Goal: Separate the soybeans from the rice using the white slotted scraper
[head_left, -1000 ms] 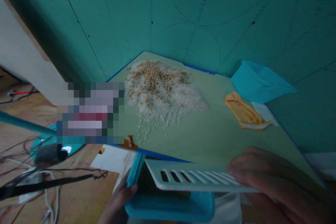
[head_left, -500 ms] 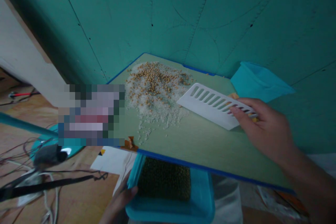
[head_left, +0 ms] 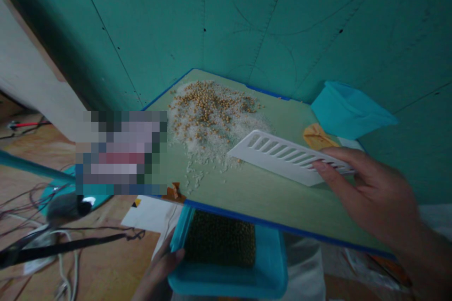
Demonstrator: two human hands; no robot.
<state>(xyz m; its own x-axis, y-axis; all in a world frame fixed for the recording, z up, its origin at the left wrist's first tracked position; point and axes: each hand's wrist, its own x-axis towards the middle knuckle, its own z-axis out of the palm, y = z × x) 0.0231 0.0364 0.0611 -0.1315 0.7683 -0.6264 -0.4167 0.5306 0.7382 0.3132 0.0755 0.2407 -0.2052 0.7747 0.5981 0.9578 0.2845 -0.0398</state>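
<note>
My right hand [head_left: 383,197] is closed on one end of a white slotted plastic panel [head_left: 278,160], thumb on top. The panel's far end lies at the lower right of a spread pile of white grains [head_left: 203,148] that look like rice. Yellow-brown round beans [head_left: 208,103] are scattered over the top and back of that pile. Below the table edge, my left hand [head_left: 160,265] grips the left rim of a turquoise plastic bin [head_left: 226,284]. Small dark green beans [head_left: 222,240] fill much of it. Most of my left fingers are hidden behind the bin's wall.
The pale green tabletop [head_left: 275,211] has blue edging and meets a green wall [head_left: 229,23]. A turquoise container [head_left: 353,110] and an orange cloth-like piece [head_left: 318,136] are at the right. A pixelated patch covers the table's left. Cables [head_left: 67,258] run over the wooden floor.
My right hand and the slotted panel have moved toward me, uncovering more of the orange piece and grains behind the panel. My left hand and the bin have hardly moved.
</note>
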